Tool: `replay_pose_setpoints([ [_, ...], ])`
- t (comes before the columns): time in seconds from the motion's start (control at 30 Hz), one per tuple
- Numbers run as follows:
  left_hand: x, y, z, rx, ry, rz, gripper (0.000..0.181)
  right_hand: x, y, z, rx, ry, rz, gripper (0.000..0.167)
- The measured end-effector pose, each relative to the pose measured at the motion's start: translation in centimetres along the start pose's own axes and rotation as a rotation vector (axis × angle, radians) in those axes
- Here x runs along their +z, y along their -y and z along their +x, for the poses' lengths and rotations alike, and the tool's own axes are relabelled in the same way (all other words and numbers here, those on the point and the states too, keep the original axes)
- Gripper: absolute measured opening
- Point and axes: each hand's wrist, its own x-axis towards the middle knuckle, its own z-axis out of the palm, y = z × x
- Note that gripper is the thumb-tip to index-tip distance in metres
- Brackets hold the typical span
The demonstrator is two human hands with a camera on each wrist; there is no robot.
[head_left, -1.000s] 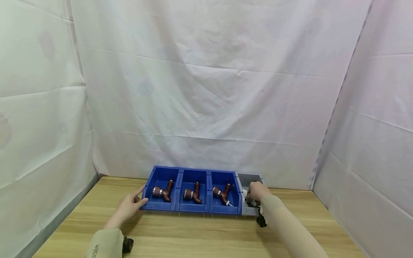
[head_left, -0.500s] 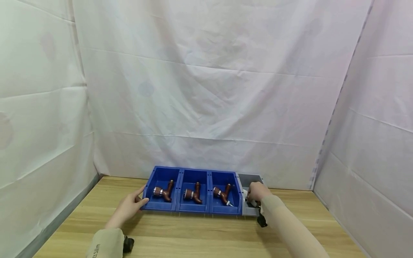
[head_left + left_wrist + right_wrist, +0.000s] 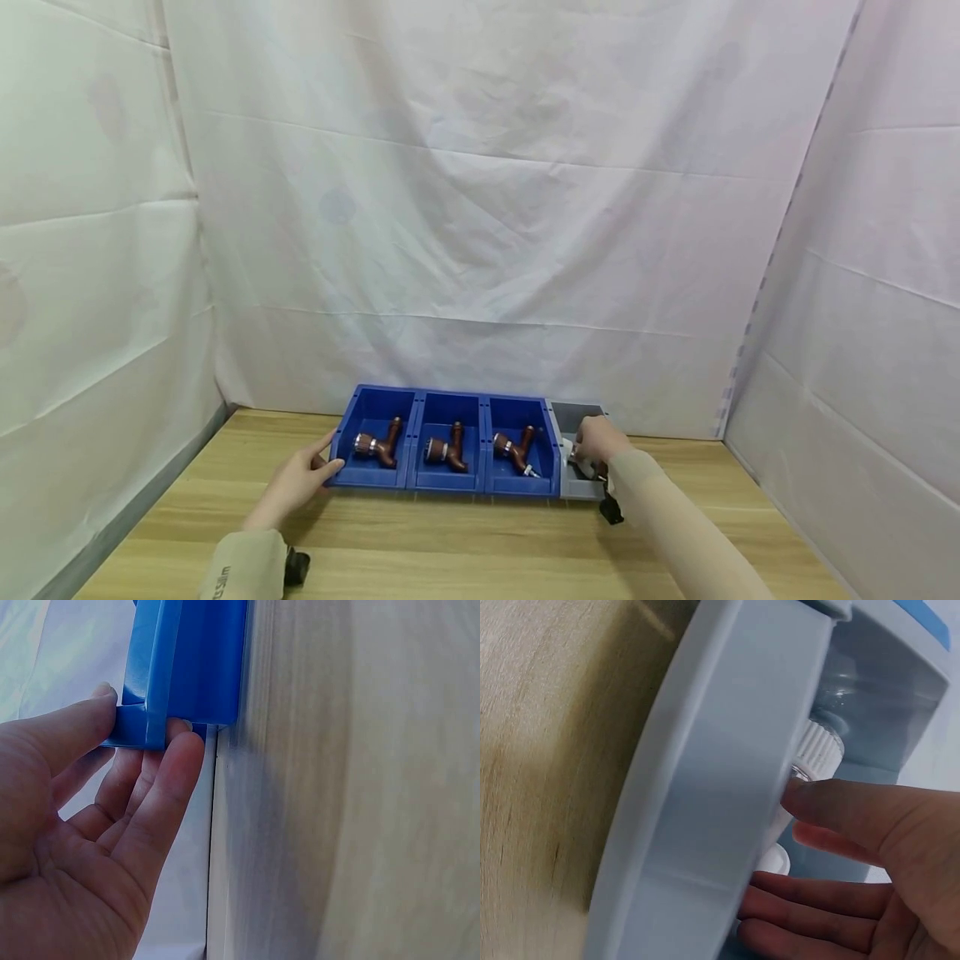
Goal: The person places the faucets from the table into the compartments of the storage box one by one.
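My left hand holds the front left corner of the leftmost blue bin. In the left wrist view the thumb lies on the rim of the blue bin and the fingers are below it. My right hand reaches into the grey bin at the right end. The right wrist view shows its thumb and fingers around a white tap with a ribbed knob; the grey bin's wall and the fingers hide part of it. Brown taps lie in the blue bins.
The middle blue bin holds a brown tap, and the third blue bin holds another brown tap with a metal end. All bins stand side by side on a wooden table. White cloth hangs behind and at both sides.
The right hand has shifted and turned slightly inside the grey bin, and the white tap under it has moved a little. The left hand and the blue bins stay in place.
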Motion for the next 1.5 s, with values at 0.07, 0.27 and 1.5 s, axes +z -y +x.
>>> replay_pose_setpoints([
  [0.07,-0.1,-0.1,0.0,-0.005,0.001,-0.001,0.060,-0.3,0.0,0.0,-0.009,-0.011,-0.006,0.004],
  [0.27,-0.2,0.0,0.2,0.006,-0.003,0.008,0.060,-0.9,0.3,-0.1,-0.041,-0.055,-0.015,0.016],
  [1.5,0.1,0.3,0.6,0.025,0.010,0.011,0.061,-5.7,-6.7,-6.9,-0.079,-0.351,0.033,0.096],
])
